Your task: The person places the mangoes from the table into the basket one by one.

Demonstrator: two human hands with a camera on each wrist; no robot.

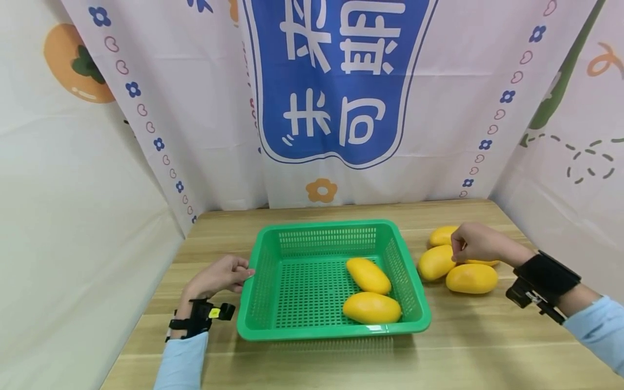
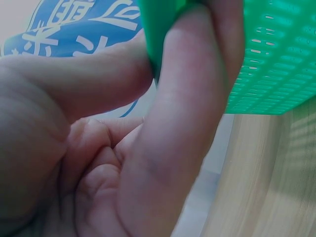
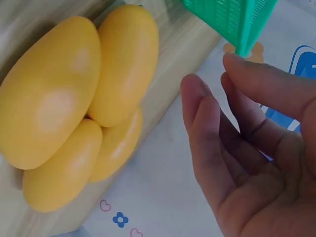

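Note:
My left hand [image 1: 219, 279] pinches the left rim of a green plastic basket [image 1: 322, 333] between thumb and fingers; the left wrist view shows the rim caught there. Two yellow mangoes lie inside at the right, one [image 1: 369, 275] behind the other [image 1: 372, 307]. Over a cluster of several mangoes to the right of the basket hovers my right hand [image 1: 478, 242], its fingers loosely bent and holding nothing. Nearest me in that cluster is one mango [image 1: 472, 279], with another [image 1: 434, 264] to its left. The hand partly covers the mangoes behind it in the head view.
The basket and loose mangoes stand on a wooden table [image 1: 312, 365]. A white printed cloth [image 1: 219, 162] with a blue sign hangs behind the table's back edge, and pale cloth closes in both sides.

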